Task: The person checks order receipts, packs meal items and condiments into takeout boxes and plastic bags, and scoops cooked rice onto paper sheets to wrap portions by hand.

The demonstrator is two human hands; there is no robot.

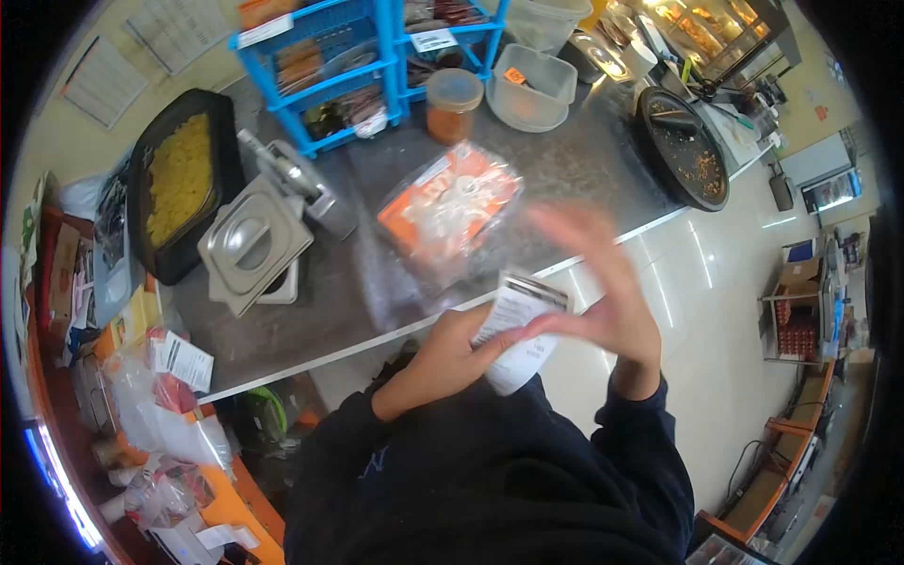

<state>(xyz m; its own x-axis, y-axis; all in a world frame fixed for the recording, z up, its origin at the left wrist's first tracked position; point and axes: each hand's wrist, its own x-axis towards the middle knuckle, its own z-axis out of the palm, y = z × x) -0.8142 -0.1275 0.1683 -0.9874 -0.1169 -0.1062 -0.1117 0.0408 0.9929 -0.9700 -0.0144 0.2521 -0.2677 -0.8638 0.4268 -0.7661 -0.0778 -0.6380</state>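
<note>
A white printed label (513, 315) is between my hands, just off the counter's front edge. My left hand (441, 363) grips its left side with thumb and fingers. My right hand (603, 292) is beside its right side, fingers raised, spread and blurred, with the thumb touching or very near the paper. Beyond them on the dark counter (348, 282) lies an orange and white package (452, 207) wrapped in clear plastic.
Steel lids (250, 231) and a black tray of yellow food (179, 179) are at the left. Blue racks (330, 71), a lidded orange tub (453, 104) and clear containers (532, 89) stand behind. A round black pan (683, 146) sits by the right edge.
</note>
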